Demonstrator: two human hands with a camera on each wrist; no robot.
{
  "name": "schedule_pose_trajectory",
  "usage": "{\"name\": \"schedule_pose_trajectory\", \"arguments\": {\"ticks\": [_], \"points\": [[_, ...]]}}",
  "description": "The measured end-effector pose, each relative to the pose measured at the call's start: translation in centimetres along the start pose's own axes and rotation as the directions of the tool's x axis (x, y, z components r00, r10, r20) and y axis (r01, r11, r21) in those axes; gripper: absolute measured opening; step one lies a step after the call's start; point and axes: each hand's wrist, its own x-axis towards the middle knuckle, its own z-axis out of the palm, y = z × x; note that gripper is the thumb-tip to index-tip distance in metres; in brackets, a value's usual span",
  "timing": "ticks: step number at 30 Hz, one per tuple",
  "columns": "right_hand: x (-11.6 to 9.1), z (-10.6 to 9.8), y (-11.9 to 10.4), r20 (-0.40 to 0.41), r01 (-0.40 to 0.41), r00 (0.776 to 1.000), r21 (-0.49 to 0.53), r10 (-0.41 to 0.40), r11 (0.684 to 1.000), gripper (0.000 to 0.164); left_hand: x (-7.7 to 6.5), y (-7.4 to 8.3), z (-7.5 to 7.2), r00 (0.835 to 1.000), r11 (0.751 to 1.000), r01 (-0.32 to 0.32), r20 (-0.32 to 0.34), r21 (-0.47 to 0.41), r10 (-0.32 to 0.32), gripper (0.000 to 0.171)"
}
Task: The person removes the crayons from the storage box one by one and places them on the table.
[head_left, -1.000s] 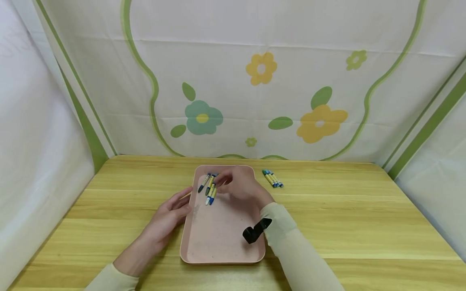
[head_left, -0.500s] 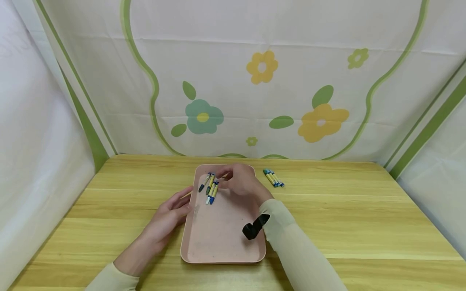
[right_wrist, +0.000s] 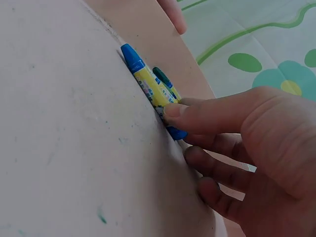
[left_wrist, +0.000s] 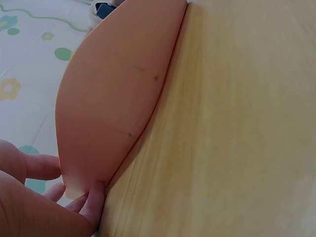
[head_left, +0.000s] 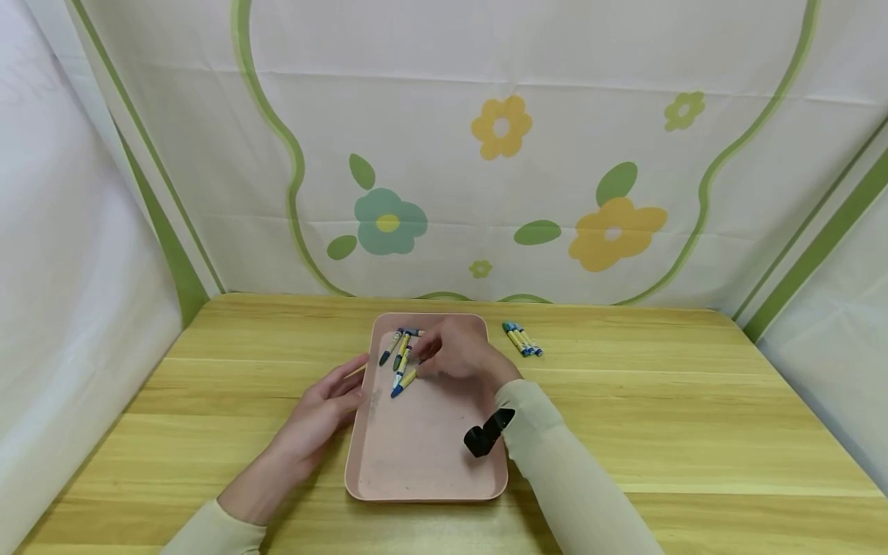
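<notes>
A pink tray lies on the table with several oil pastels in its far left part. My right hand reaches over the tray's far half. Its thumb and finger pinch a blue oil pastel near the rear end, and the blue tip points toward the near left in the head view. Close beside it lie a dark pastel and a green-tipped pastel; others are partly hidden by my fingers. My left hand rests against the tray's left side, fingers fairly straight, touching its outer wall.
Several more oil pastels lie side by side on the wooden table, right of the tray. Behind the table hangs a white cloth printed with flowers. A black camera mount on my right wrist overhangs the tray.
The blue oil pastel has swung from nearly lengthwise to a slant, its tip nearer the tray's front. My right hand has shifted slightly toward me. The left hand stays at the tray's side.
</notes>
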Motion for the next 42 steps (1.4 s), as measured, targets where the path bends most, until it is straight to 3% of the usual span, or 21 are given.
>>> {"name": "schedule_pose_trajectory", "arguments": {"ticks": [14,24,29,34,42], "points": [[-0.1,0.0,0.0,0.080,0.097,0.992,0.035,-0.099,0.995,0.013,0.0,0.0,0.0,1.000,1.000,0.006,0.006,0.000,-0.006,0.061],[-0.5,-0.2,0.1,0.069,0.115,0.991,0.043,-0.118,0.992,0.010,0.1,0.0,0.0,1.000,1.000,0.002,0.006,-0.001,-0.002,0.062],[-0.9,-0.6,-0.1,0.021,0.052,0.998,0.051,-0.054,0.997,0.013,0.2,-0.1,0.0,1.000,1.000,0.005,0.008,-0.005,-0.005,0.062],[-1.4,-1.3,-0.2,-0.030,0.006,1.000,0.173,-0.001,0.985,0.014,0.2,-0.2,0.0,1.000,1.000,0.002,0.005,-0.007,-0.002,0.063],[-2.2,-1.6,0.2,-0.182,-0.042,0.980,0.228,0.086,0.973,0.012,0.1,-0.2,0.0,1.000,1.000,-0.003,0.005,0.006,0.003,0.064]]}}
